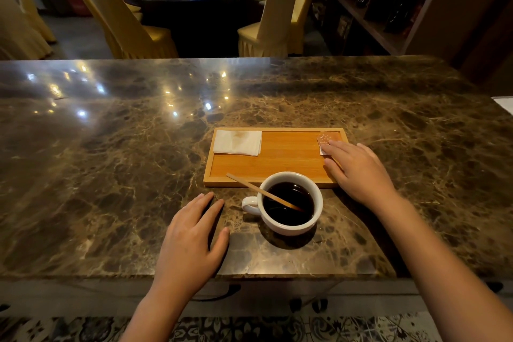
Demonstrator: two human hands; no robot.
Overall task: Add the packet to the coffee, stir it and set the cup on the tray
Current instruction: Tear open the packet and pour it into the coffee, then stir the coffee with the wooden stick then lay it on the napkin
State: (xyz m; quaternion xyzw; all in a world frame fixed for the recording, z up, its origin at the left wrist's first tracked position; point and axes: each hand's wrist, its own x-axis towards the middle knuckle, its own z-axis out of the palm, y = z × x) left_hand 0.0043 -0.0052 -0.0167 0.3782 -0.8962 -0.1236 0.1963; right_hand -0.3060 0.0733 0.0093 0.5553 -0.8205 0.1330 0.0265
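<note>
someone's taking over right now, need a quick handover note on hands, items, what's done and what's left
Left hand: open, flat on the marble counter, left of the cup, holding nothing.
Right hand: open, fingertips reaching onto the packet, not yet gripping it.
Packet: far right corner of the wooden tray, apparently unopened.
Cup: full of coffee, on the counter just before the tray, stir stick resting in it.
Napkin: tray's far left corner.
Done: nothing visible.
Left: pick up packet, add, stir, set cup on tray.

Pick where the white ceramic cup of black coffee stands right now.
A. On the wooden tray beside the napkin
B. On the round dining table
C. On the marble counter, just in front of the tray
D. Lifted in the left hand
C: the white ceramic cup sits on the marble counter, at the near edge of the wooden tray, with neither hand holding it.
</note>
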